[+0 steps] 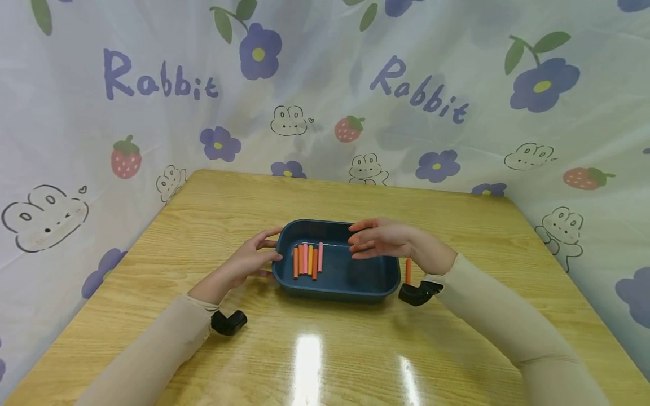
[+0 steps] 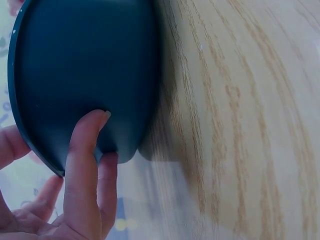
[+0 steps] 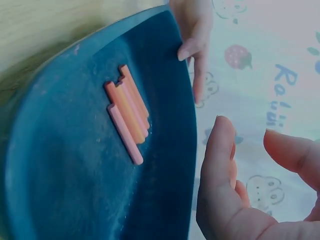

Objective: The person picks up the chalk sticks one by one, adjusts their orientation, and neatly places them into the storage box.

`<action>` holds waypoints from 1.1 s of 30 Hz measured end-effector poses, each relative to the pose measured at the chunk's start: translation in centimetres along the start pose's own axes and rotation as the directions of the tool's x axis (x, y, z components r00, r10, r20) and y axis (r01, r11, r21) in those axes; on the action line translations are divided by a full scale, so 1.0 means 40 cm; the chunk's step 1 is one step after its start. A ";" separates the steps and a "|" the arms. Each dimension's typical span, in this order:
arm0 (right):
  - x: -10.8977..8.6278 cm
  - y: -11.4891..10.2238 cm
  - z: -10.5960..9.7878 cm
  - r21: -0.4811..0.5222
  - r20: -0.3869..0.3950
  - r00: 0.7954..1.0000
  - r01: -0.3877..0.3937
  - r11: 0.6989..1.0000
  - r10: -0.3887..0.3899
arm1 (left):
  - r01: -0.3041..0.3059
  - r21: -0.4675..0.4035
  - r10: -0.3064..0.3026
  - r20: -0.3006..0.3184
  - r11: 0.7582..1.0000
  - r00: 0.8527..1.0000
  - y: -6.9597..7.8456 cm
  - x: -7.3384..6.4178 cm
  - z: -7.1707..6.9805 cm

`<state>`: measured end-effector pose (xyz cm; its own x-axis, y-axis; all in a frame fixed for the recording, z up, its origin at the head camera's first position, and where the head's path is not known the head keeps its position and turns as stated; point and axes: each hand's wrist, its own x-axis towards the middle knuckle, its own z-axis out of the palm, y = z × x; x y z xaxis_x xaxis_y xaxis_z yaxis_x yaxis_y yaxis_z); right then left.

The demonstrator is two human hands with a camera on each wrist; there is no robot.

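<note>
A dark blue tray (image 1: 336, 292) stands on the table, with several short orange, pink and yellow sticks, like chalk, (image 1: 310, 260) side by side in its left half. At the tray's left end my left hand (image 1: 249, 260) touches the outer wall and rim with spread fingers. In the left wrist view, fingertips (image 2: 90, 125) rest against that wall. Over the tray's right part hovers my right hand (image 1: 386, 239), fingers slightly bent and holding nothing. The right wrist view shows its thumb (image 3: 292, 150) apart from the fingers. One orange stick (image 1: 408, 270) lies outside the tray, right of it, partly hidden by the right wrist.
The wooden table (image 1: 244, 203) carries the tray near its middle. A printed curtain (image 1: 325, 67) with rabbits, flowers and strawberries hangs behind and along the sides. Black mounts (image 1: 229, 323) are fixed at both wrists.
</note>
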<state>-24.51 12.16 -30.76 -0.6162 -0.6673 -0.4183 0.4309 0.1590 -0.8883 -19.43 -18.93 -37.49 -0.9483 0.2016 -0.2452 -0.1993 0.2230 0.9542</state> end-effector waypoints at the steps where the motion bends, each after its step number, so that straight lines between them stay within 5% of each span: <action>1: -0.007 0.001 -0.003 0.003 -0.005 1.000 0.006 1.000 -0.006 | 0.001 -0.001 -0.001 -0.001 1.000 1.000 0.000 0.000 0.000; 16: -0.116 0.062 -0.078 -0.050 -0.054 0.992 0.115 0.992 -0.118 | 0.004 0.003 -0.004 -0.005 1.000 1.000 -0.002 0.007 0.002; 33: -0.186 0.191 -0.157 -0.029 -0.223 0.966 0.125 0.992 -0.128 | -0.001 0.001 0.001 0.011 1.000 1.000 0.010 -0.004 0.002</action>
<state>-20.77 22.93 -35.61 -0.7979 -0.5025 -0.3329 0.3313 0.0957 -0.9387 -19.35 -18.79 -37.08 -0.9458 0.2121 -0.2461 -0.1980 0.2240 0.9543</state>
